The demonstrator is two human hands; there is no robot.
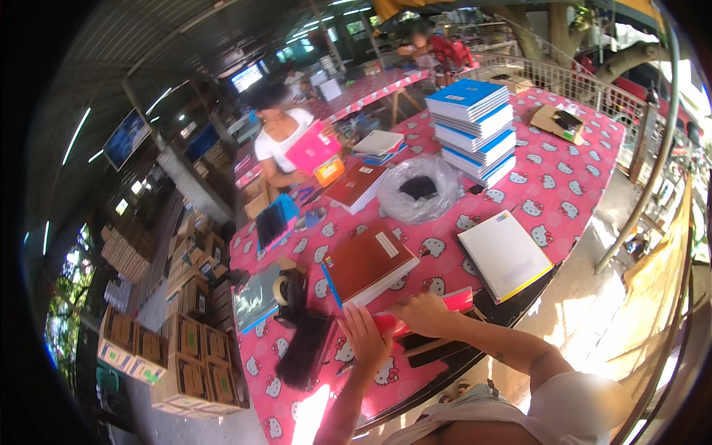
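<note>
Currently both hands on a red folder (pixel 426 311) at the near edge of the table (pixel 586 159): left hand (pixel 365 335) gripping its near-left end, right hand (pixel 424 311) pressed on top, fingers curled over it. Can't tell whether the right fingers actually pinch or just hold it down

Just beyond the hands: brown hardcover book (pixel 368 263), blue pen (pixel 331 285) touching its left side. Tape dispenser (pixel 288 289) left of that, black bundle (pixel 305 350) beside the left hand near the table's edge. White spiral notebook (pixel 504 254) at the right edge, apart from the folder. Further back: clear plastic bag (pixel 419 189) with something dark inside, stack of blue-and-white notebooks (pixel 475 127). Another person in a white top (pixel 285 137) at the far-left edge, holding a pink item

Risks, judged from layout:
- folder overhangs the near edge, could slide off if grip loosens
- left elbow swing likely to nudge the black bundle off the edge
- pushing forward would shove the brown book and roll the pen
</note>
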